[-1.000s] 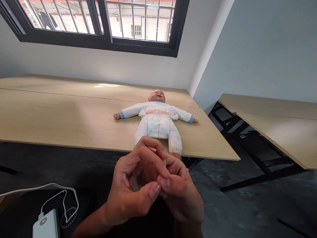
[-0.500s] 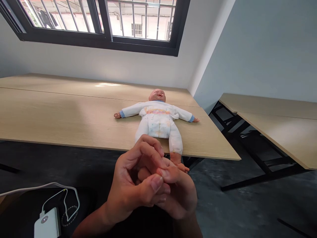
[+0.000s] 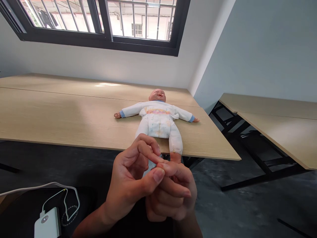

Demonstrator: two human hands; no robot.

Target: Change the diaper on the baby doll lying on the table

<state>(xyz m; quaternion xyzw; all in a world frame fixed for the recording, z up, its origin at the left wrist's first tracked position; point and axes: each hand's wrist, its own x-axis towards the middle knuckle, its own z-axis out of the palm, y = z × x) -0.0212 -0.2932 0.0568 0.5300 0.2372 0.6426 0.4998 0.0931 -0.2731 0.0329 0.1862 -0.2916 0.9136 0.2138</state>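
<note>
Both hands meet in front of the table's near edge. My left hand (image 3: 131, 177) is closed in a pinch, its thumb and index finger touching the fingertips of my right hand (image 3: 172, 195). The right hand is also closed, fingers curled in and thumb pressed to the index finger. Whether anything small is between the fingertips is hidden. Just beyond lies a baby doll (image 3: 158, 112) on its back, arms spread, in a white top with blue cuffs and a diaper (image 3: 159, 126). My hands cover its lower legs in part.
The doll lies on a light wooden table (image 3: 74, 115) below a barred window (image 3: 109, 36). A second table (image 3: 277, 129) with black legs stands at the right. At lower left, a white power bank (image 3: 47, 223) has a white cable (image 3: 42, 186) by it.
My right hand's fingers have turned and curled under, while the left hand's fingers have straightened slightly. The fingertips still touch. The doll has not moved.
</note>
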